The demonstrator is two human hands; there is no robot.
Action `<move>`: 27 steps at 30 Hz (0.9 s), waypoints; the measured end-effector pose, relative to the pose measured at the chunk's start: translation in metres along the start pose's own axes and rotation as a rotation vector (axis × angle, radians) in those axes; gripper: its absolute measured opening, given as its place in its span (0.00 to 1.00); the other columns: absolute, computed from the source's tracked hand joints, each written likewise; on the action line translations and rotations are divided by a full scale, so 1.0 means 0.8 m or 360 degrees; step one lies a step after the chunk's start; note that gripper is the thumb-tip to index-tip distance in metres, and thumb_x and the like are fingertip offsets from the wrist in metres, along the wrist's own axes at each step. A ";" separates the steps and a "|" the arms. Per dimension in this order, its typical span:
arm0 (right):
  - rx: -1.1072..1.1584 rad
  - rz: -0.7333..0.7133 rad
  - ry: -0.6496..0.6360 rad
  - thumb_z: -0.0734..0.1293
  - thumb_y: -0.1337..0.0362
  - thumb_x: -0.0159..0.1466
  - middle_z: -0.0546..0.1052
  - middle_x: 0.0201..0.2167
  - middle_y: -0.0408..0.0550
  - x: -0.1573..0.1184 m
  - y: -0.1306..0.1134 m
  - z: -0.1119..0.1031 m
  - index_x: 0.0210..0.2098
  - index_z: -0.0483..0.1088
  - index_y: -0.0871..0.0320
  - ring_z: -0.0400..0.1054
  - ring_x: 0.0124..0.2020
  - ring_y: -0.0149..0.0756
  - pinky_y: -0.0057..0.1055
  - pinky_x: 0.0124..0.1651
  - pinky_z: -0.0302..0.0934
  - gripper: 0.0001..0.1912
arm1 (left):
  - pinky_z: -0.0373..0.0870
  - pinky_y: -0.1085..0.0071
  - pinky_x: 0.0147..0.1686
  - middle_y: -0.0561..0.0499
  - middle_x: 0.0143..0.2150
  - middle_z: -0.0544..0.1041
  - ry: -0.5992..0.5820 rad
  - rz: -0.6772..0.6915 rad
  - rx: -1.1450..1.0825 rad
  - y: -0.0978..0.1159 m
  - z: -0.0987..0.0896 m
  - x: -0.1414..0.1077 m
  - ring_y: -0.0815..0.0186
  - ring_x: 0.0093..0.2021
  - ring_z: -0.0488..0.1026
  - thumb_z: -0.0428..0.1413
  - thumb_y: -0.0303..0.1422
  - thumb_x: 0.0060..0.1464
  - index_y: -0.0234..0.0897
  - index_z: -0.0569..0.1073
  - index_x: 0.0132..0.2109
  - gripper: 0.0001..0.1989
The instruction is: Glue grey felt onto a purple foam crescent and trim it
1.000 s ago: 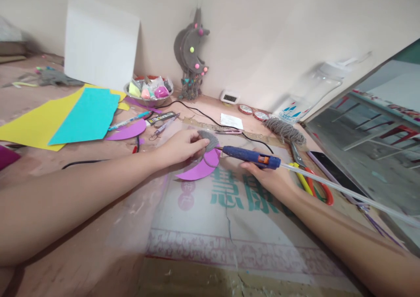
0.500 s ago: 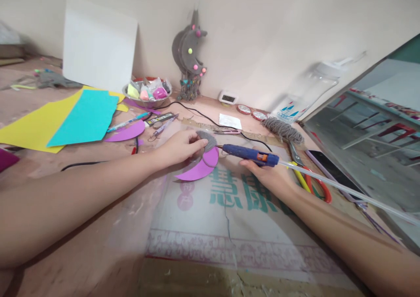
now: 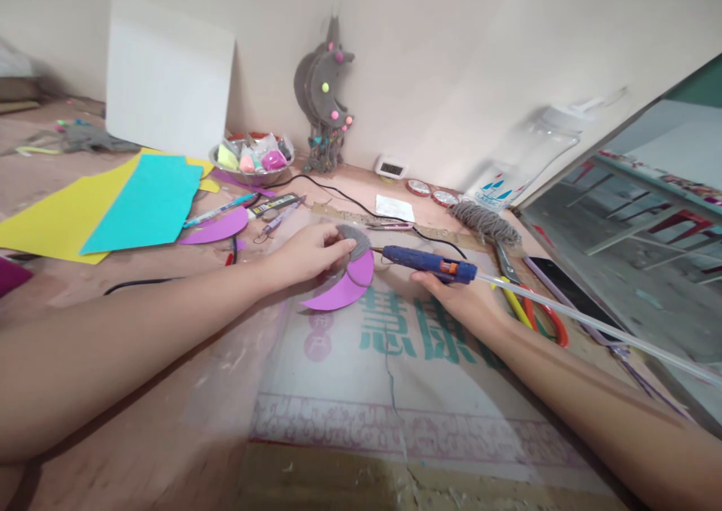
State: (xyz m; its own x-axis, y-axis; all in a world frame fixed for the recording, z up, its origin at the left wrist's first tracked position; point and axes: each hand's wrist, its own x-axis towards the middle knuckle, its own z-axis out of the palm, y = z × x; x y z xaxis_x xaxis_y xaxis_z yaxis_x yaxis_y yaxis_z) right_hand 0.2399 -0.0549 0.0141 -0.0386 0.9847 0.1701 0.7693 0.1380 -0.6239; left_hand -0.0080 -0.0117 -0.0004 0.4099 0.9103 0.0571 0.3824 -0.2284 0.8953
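Between the thumb and fingers of my left hand (image 3: 316,253) is the upper end of a purple crescent (image 3: 338,293), where grey yarn (image 3: 355,241) covers part of it. The crescent's bare purple tip points down and left. My right hand (image 3: 459,289) is wrapped round a blue glue gun (image 3: 429,263), its fingers mostly hidden behind the tool. The gun's nozzle points left, close to the edge of the yarn-covered part; whether it touches cannot be made out. A long clear glue stick (image 3: 580,319) sticks out of the gun's back end.
Yellow (image 3: 56,217) and turquoise sheets (image 3: 144,202) lie left. Behind are a bowl of clay packets (image 3: 253,166), a hanging grey moon (image 3: 324,82), a small clock (image 3: 390,167) and a bottle (image 3: 530,150). Grey yarn (image 3: 485,223), scissors (image 3: 547,315) and a phone (image 3: 572,296) lie right. A black cable crosses behind.
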 end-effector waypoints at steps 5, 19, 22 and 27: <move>0.0042 0.0078 0.0013 0.68 0.48 0.55 0.77 0.27 0.45 0.001 0.001 0.003 0.30 0.70 0.55 0.70 0.30 0.40 0.31 0.29 0.63 0.16 | 0.59 0.75 0.19 0.53 0.20 0.69 0.0017 -0.0017 -0.0038 0.000 0.001 -0.001 0.72 0.19 0.64 0.49 0.41 0.58 0.36 0.64 0.25 0.17; 0.0132 -0.0080 0.0014 0.67 0.48 0.57 0.79 0.38 0.49 0.052 0.007 -0.045 0.40 0.74 0.57 0.71 0.37 0.40 0.29 0.30 0.63 0.20 | 0.55 0.74 0.16 0.56 0.18 0.67 0.0034 -0.0046 -0.0232 -0.009 0.006 0.001 0.72 0.16 0.63 0.51 0.41 0.57 0.38 0.62 0.25 0.16; 0.0079 -0.0028 0.0133 0.68 0.49 0.56 0.79 0.40 0.50 0.094 0.011 -0.054 0.42 0.76 0.58 0.72 0.40 0.42 0.32 0.37 0.65 0.21 | 0.56 0.74 0.16 0.56 0.18 0.66 0.0028 -0.0035 -0.0253 -0.010 0.007 0.002 0.73 0.16 0.62 0.50 0.40 0.58 0.38 0.62 0.25 0.16; -0.0248 0.0178 0.0213 0.68 0.53 0.57 0.79 0.35 0.51 0.165 0.030 -0.043 0.42 0.75 0.62 0.71 0.34 0.38 0.32 0.37 0.64 0.20 | 0.56 0.75 0.18 0.58 0.18 0.65 0.0020 -0.0048 -0.0301 -0.009 0.007 0.001 0.73 0.16 0.62 0.51 0.41 0.57 0.38 0.61 0.26 0.15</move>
State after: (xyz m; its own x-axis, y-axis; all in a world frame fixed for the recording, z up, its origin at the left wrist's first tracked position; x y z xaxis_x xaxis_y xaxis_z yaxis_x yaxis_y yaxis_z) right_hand 0.2750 0.0750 0.0480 0.1293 0.9685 0.2130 0.8537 0.0006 -0.5207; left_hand -0.0055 -0.0112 -0.0095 0.3896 0.9204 0.0334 0.2314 -0.1329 0.9637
